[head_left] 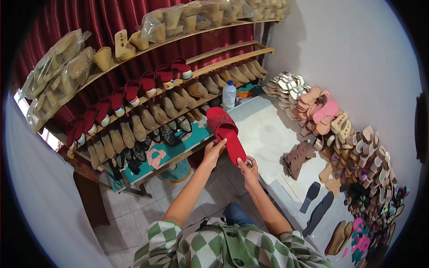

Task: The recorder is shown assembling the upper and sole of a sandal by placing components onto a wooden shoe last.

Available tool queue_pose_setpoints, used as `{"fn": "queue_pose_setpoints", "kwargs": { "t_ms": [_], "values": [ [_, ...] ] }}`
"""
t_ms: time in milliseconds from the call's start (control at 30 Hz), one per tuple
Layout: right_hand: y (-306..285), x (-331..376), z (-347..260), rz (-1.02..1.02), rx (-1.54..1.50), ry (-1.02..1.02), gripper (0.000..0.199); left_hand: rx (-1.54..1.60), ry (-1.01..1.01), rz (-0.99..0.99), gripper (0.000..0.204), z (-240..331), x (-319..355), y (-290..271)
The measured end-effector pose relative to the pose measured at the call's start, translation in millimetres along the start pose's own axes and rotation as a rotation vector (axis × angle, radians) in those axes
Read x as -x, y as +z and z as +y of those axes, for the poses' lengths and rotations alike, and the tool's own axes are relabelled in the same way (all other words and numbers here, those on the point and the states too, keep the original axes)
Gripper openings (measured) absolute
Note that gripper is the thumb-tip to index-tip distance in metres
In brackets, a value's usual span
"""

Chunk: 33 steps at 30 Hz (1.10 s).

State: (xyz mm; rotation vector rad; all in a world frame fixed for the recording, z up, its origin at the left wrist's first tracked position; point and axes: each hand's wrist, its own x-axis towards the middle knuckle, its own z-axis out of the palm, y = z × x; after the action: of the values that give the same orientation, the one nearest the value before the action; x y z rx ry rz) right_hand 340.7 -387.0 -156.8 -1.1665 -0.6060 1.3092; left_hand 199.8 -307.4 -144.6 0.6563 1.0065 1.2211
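A red flat slide sandal (230,142) with a wide, darker red strap is held up in front of me, its toe pointing away. My left hand (215,151) grips its left edge near the middle, fingers closed on it. At the heel end, my right hand (248,169) pinches the sole between thumb and fingers. Behind the sandal, a row of red heeled mules (132,91) lines a wooden shelf, with wooden shoe lasts (138,127) below them.
On the right, a white table (254,129) carries brown cut pieces (298,158), dark grey soles (319,212) and stacked soles (366,156) along the wall. A water bottle (229,96) stands at its far end. Bagged heels (174,20) fill the top shelf. A round stool (175,172) sits beneath the bench.
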Motion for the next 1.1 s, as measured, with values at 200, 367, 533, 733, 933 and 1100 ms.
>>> {"fn": "queue_pose_setpoints", "kwargs": {
  "t_ms": [200,367,533,733,933,1100],
  "values": [
    [30,-80,-23,-0.039,0.078,0.015,0.052,-0.089,0.052,0.088,0.021,27,-76,10],
    [41,-146,-46,-0.089,0.139,0.031,0.055,-0.176,0.215,0.171,0.020,41,-139,36],
    [47,-207,-80,-0.150,0.176,-0.012,0.058,-0.113,0.152,0.139,0.022,66,-178,62],
    [58,-251,-87,-0.208,0.166,0.012,0.058,-0.192,0.165,0.158,0.025,86,-198,67],
    [81,-265,-91,-0.266,0.124,0.026,0.056,-0.159,0.107,0.237,0.020,105,-218,61],
    [97,-273,-101,-0.352,0.142,-0.001,0.051,-0.193,0.251,0.155,0.019,121,-237,60]
  ]
}}
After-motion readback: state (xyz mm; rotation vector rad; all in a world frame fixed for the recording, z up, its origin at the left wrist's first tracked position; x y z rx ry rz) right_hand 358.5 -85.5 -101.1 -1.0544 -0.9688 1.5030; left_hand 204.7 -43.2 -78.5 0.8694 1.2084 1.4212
